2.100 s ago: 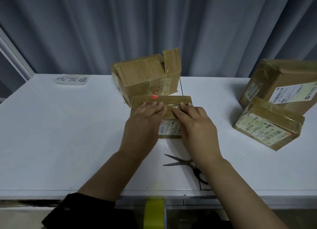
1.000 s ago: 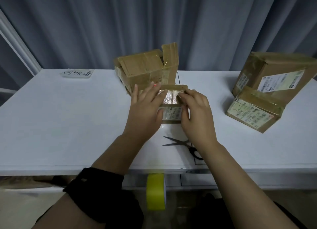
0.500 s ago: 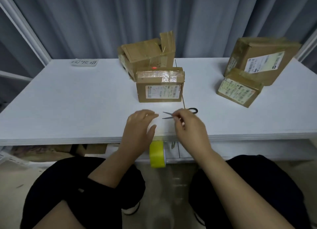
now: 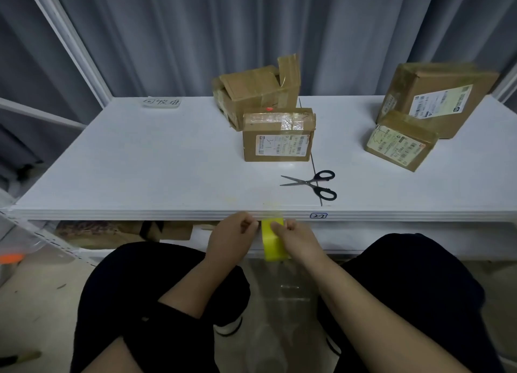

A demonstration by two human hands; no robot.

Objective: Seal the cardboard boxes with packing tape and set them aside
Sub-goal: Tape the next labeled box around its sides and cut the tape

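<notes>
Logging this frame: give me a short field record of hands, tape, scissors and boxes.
left hand: curled beside the tape roll, hold unclear
right hand: grips the tape roll
tape roll: yellow, below the edge of the table
scissors: open on the table, untouched
middle box: taped on top
box behind: one flap up
right side: large box, small box in front

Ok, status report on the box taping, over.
Right hand grips yellow tape roll; left hand curled at its side, grip unclear. Front box taped on top, not set aside. Scissors lie between, untouched.
</notes>
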